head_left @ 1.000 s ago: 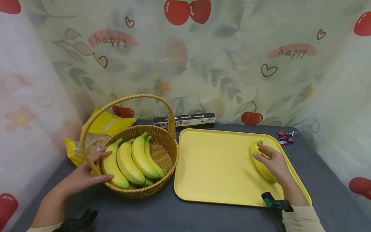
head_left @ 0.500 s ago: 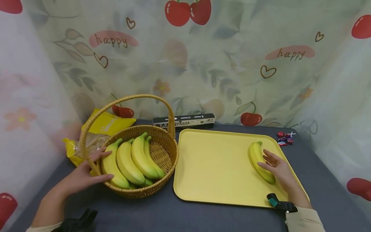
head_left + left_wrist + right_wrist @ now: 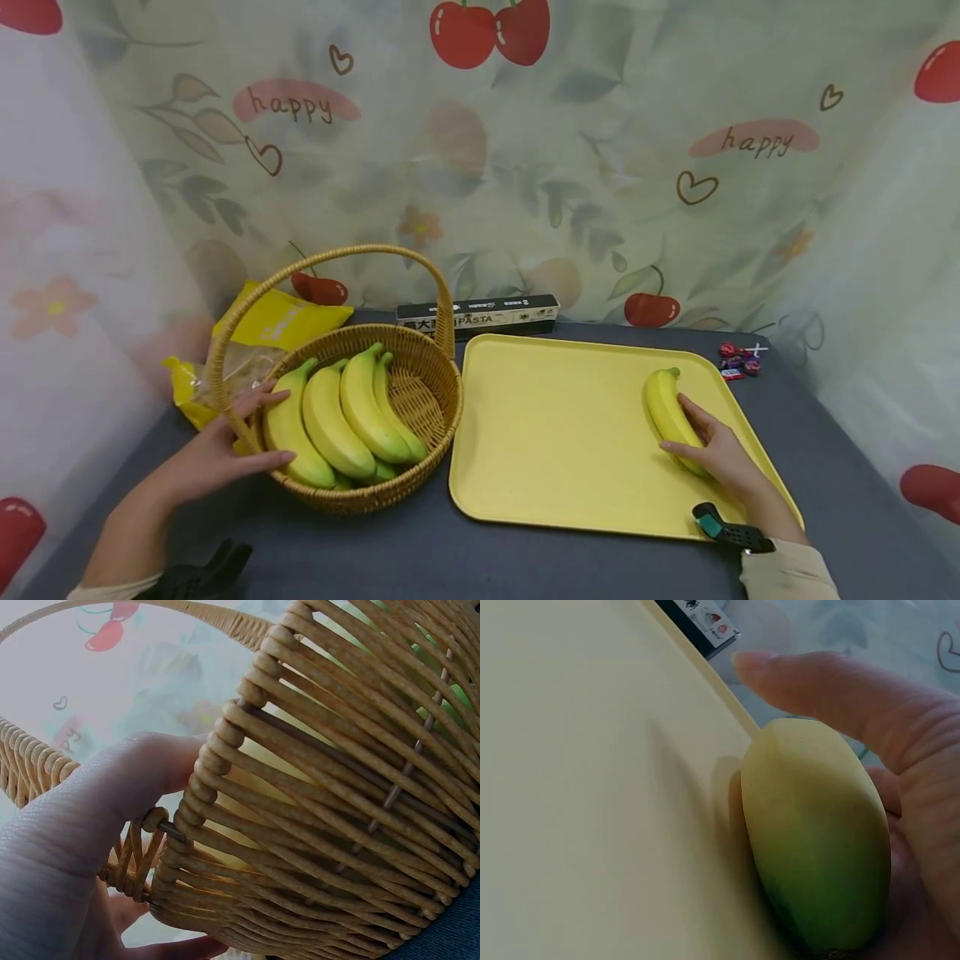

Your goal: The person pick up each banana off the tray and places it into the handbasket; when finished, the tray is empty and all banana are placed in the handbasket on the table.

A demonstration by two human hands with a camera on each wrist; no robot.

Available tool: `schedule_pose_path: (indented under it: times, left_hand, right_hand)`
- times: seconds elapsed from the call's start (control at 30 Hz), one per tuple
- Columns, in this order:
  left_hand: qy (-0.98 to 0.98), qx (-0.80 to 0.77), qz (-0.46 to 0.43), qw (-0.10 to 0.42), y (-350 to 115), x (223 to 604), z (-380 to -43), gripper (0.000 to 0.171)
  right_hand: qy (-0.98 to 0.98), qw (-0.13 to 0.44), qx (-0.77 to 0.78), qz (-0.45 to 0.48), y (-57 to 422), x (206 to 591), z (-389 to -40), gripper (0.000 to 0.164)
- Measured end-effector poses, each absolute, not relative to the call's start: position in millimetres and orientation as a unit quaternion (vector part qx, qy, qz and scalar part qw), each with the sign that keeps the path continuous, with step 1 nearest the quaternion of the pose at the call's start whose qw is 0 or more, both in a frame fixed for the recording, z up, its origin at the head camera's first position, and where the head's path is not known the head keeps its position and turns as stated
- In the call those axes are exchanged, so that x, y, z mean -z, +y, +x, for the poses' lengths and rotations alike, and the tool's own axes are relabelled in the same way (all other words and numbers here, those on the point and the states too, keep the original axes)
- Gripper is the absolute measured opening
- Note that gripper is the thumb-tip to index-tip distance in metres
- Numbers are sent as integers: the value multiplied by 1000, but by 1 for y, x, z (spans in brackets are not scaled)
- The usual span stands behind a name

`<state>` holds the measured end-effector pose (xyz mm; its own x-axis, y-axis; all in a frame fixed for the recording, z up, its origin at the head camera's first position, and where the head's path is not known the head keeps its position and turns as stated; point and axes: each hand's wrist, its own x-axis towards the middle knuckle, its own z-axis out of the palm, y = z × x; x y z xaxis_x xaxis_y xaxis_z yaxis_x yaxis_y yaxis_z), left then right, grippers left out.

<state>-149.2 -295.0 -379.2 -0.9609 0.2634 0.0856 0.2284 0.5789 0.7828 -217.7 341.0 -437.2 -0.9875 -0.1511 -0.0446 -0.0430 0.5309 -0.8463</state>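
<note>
A single banana (image 3: 666,408) lies on the yellow tray (image 3: 555,433), near its right side. My right hand (image 3: 718,457) is around its lower half, fingers along the right side and thumb reaching across it. From the right wrist, the thumb (image 3: 825,686) looks straight and stands off the banana (image 3: 817,832). On the left, a wicker basket (image 3: 375,500) with a tall handle holds several bananas (image 3: 330,417). My left hand (image 3: 225,446) holds the basket's left rim where the handle joins. In the left wrist view its thumb (image 3: 157,769) hooks over the woven rim (image 3: 199,787).
Behind the basket leans a yellow bag (image 3: 281,321) with a see-through part. A black and white pasta box (image 3: 480,312) stands at the back by the printed curtain (image 3: 525,208). Small wrapped sweets (image 3: 738,362) lie right of the tray on the dark table (image 3: 480,558).
My right hand drew back off the banana toward the lower right, then moved in again around its lower half. The left hand and basket stay put.
</note>
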Motion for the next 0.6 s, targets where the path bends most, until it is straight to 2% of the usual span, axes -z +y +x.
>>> schedule_pose_path:
  times: [0.6]
  left_hand:
    - [888, -438, 134, 21, -295, 379, -151, 75]
  right_hand:
    - [910, 47, 403, -85, 342, 433, -217, 89]
